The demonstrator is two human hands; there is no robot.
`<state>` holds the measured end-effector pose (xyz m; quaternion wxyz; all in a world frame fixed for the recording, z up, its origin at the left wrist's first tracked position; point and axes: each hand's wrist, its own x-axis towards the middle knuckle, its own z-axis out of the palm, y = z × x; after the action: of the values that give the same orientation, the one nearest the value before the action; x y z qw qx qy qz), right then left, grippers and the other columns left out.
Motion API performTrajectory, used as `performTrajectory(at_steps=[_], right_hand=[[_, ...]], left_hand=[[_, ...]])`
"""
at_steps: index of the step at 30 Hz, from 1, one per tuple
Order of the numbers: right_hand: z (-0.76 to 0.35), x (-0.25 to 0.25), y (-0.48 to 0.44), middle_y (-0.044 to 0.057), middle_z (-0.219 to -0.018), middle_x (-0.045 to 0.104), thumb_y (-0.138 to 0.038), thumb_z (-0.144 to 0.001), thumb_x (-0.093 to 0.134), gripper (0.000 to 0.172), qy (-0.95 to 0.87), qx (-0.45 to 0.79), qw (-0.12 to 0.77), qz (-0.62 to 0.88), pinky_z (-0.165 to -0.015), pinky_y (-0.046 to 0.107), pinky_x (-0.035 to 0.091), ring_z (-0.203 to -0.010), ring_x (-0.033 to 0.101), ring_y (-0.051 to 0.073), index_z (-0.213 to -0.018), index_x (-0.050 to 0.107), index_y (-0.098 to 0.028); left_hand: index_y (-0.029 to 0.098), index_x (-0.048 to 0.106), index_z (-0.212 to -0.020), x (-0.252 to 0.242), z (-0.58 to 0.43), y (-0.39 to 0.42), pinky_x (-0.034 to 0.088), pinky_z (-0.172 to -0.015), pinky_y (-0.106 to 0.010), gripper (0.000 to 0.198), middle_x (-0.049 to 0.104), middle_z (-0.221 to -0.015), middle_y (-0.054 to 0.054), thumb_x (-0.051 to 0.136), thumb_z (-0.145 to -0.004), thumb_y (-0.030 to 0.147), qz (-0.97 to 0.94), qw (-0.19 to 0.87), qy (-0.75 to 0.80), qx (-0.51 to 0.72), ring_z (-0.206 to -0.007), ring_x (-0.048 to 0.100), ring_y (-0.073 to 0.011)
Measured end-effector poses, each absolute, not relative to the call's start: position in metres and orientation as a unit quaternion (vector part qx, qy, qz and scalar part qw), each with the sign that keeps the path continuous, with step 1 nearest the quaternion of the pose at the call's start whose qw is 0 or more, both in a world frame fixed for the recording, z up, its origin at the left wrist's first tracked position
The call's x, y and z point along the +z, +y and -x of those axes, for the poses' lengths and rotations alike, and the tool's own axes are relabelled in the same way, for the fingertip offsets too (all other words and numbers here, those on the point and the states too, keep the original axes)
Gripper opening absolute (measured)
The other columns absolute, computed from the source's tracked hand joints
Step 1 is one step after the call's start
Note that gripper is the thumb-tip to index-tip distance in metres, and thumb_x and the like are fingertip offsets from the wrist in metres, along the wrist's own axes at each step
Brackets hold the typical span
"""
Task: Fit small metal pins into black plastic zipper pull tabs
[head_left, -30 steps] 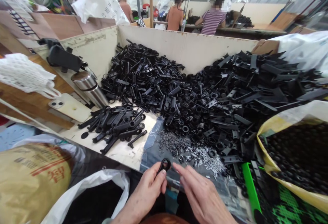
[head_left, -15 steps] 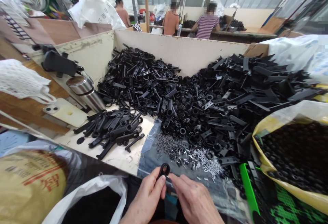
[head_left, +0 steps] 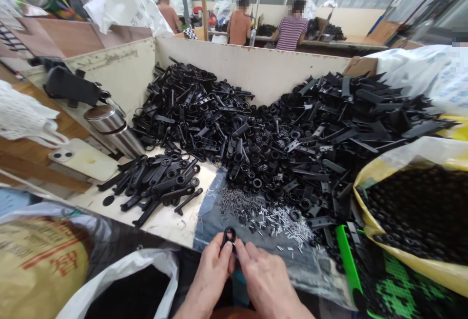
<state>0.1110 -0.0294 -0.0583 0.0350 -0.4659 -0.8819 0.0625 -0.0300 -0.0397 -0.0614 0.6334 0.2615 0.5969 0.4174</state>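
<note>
- Right hand (head_left: 265, 272), apart a second ago, now meets the black ring-ended part (head_left: 224, 236); whether it grips anything is unclear.
- Left hand (head_left: 210, 268) pinches that part over the front edge of the table (head_left: 185, 226), near scattered silver pins (head_left: 292, 226).

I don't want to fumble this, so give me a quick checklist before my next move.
1. Left hand gripping the black ring-ended part: ok.
2. Right hand at that part: ok.
3. Anything pinched in the right hand: cannot tell, too small.
4. Silver pins all in one heap: not ok, a few lie apart on the dark sheet.
5. Phone away from both hands: ok, near the steel flask.
</note>
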Motion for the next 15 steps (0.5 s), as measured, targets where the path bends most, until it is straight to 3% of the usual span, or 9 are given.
performTrajectory(at_steps=[4,8,12,13,15], right_hand=[[-0.093,-0.041,-0.029,0.016,-0.085,0.074,-0.001,-0.083,0.059,0.032,-0.884,0.052,0.050,0.462,-0.047,0.028,0.047,-0.065,0.070,0.024,-0.114,0.065,-0.008],[-0.097,-0.022,-0.023,0.013,-0.077,0.074,-0.012,-0.080,0.070,0.020,-0.887,0.079,0.002,0.455,-0.047,0.028,0.047,-0.061,0.069,0.023,-0.099,0.069,-0.010],[-0.139,0.011,-0.013,0.003,-0.072,0.077,-0.025,-0.073,0.079,0.016,-0.870,0.163,-0.046,0.463,-0.049,0.026,0.045,-0.058,0.071,0.021,-0.086,0.071,-0.021],[-0.154,0.019,-0.006,0.000,-0.076,0.078,-0.025,-0.081,0.074,0.009,-0.862,0.166,-0.026,0.478,-0.053,0.024,0.046,-0.063,0.073,0.019,-0.089,0.072,-0.024],[-0.185,0.032,0.018,0.000,-0.086,0.080,-0.034,-0.098,0.059,0.021,-0.820,0.124,0.021,0.558,-0.063,0.023,0.048,-0.075,0.075,0.017,-0.115,0.069,-0.028]], left_hand=[[0.022,0.068,-0.083,-0.064,0.035,-0.035,0.053,-0.076,-0.027,0.035,0.071,-0.076,-0.003,0.080,-0.069,0.052,-0.334,0.560,0.639,0.407,-0.082,0.066,-0.0237],[0.023,0.071,-0.085,-0.068,0.044,-0.027,0.056,-0.073,-0.029,0.038,0.076,-0.076,-0.003,0.081,-0.063,0.052,-0.404,0.514,0.657,0.374,-0.089,0.070,-0.0304],[0.023,0.073,-0.092,-0.064,0.056,-0.025,0.051,-0.057,-0.024,0.046,0.073,-0.072,0.000,0.085,-0.059,0.053,-0.344,0.510,0.674,0.409,-0.072,0.067,-0.0234],[0.022,0.073,-0.092,-0.061,0.058,-0.026,0.049,-0.053,-0.022,0.048,0.070,-0.067,0.001,0.086,-0.058,0.053,-0.313,0.523,0.671,0.422,-0.066,0.064,-0.0203],[0.019,0.072,-0.091,-0.052,0.062,-0.026,0.039,-0.044,-0.018,0.053,0.057,-0.054,0.005,0.086,-0.057,0.057,-0.259,0.564,0.651,0.438,-0.051,0.051,-0.0129]])
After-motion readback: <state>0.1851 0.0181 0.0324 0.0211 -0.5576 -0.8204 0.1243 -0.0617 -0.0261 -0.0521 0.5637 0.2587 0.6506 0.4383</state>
